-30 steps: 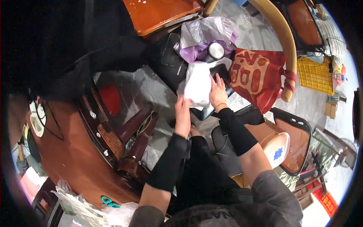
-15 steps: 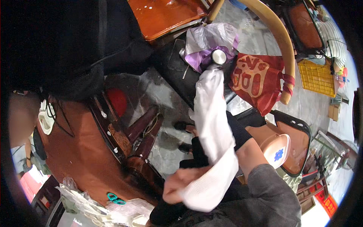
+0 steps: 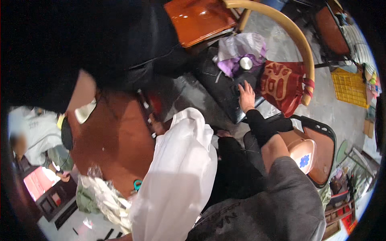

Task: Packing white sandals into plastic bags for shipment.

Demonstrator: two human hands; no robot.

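My right hand is open, fingers spread, over the front of a black seat; whether it touches the seat I cannot tell. Just beyond it are a round silver lid and a crumpled grey-and-purple bag. Beside the hand, a red bag with a pale pattern hangs at the wooden chair arm. A large white cloth fills the lower middle, spread out and bulging. My left hand is hidden by this cloth, and its fingers do not show.
A brown tabletop lies to the left, with teal scissors handles and a heap of pale cloth and plastic. A tan box with a blue flower stands by my right elbow. Another person is at far left.
The white cloth has swung left and nearer, spreading wide. My right hand has come out from behind it and now shows open above the seat. My left hand has gone out of sight.
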